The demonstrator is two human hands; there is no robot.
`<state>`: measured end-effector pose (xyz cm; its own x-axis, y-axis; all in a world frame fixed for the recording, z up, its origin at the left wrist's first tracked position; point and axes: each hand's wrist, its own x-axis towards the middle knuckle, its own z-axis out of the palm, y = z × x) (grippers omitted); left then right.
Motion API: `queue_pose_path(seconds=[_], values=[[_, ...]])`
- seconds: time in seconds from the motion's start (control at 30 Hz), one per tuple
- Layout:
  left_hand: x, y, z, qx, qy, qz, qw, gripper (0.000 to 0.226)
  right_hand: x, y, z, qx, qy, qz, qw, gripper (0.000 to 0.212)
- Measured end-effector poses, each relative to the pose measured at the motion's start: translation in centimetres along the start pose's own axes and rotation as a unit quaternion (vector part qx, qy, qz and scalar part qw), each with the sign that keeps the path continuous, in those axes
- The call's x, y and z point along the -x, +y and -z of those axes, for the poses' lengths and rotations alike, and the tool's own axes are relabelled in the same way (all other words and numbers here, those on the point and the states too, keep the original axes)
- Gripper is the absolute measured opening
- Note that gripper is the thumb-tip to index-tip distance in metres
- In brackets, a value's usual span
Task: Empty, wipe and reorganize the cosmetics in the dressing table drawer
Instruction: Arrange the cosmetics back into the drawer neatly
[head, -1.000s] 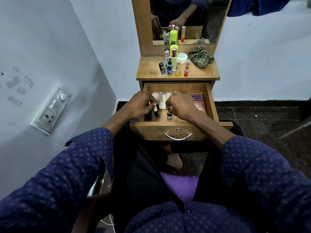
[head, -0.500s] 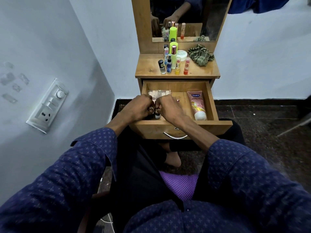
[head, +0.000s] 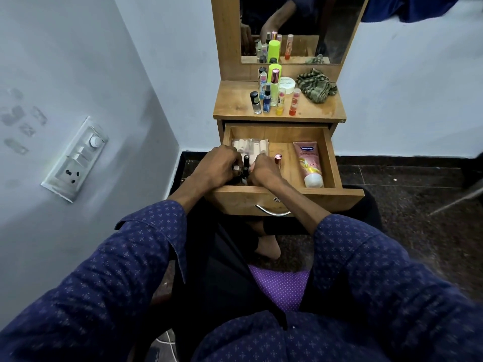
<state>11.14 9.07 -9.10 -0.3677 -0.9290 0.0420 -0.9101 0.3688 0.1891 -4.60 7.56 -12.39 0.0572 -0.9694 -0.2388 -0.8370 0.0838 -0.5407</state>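
Note:
The wooden drawer [head: 337, 168] is pulled out below the dressing table top [head: 232, 105]. Both hands are inside its left front part, close together. My left hand [head: 217, 168] and my right hand [head: 264, 171] are closed around several small dark bottles [head: 246, 165], one black cap standing up between them. Behind the hands lies a clear pack of pale tubes [head: 251, 146]. A small pink-capped item [head: 278, 158] stands just right of my right hand. A pink lotion tube [head: 309, 163] lies along the drawer's right side.
On the table top stand several cosmetics [head: 271, 95], a white round jar [head: 287, 86] and a crumpled green cloth [head: 315, 86], with a mirror [head: 300, 27] behind. A wall with a switch panel [head: 75, 158] is close on the left. My knees sit under the drawer front.
Both hands have shifted left within the drawer and closed together around the small bottles. The pink tube on the right, covered a second ago, now lies in full view.

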Motion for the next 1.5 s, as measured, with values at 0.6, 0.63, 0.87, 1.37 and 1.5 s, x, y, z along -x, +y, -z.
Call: queue_pose_path(seconds=[0.6, 0.63, 0.87, 1.37, 1.5], values=[[0.3, -0.4, -0.4, 0.02, 0.021, 0.006, 1.0, 0.012, -0.7, -0.2, 0.2, -0.054, -0.079, -0.087, 0.992, 0.022], [0.2, -0.4, -0.4, 0.02, 0.022, 0.005, 1.0, 0.012, -0.6, -0.2, 0.3, -0.053, -0.079, -0.087, 0.992, 0.021], [0.2, -0.5, -0.5, 0.012, 0.029, 0.002, 0.999, 0.012, -0.2, -0.1, 0.3, -0.056, -0.071, -0.082, 0.993, 0.02], [-1.8, 0.2, 1.8, -0.009, 0.123, -0.012, 0.992, 0.044, 1.5, -1.2, 5.0, 0.037, 0.01, 0.047, 0.998, 0.021], [-4.3, 0.3, 3.8, 0.021, 0.168, 0.015, 0.985, 0.039, 0.0, -1.7, 8.3, 0.02, 0.086, 0.086, 0.992, 0.015]])
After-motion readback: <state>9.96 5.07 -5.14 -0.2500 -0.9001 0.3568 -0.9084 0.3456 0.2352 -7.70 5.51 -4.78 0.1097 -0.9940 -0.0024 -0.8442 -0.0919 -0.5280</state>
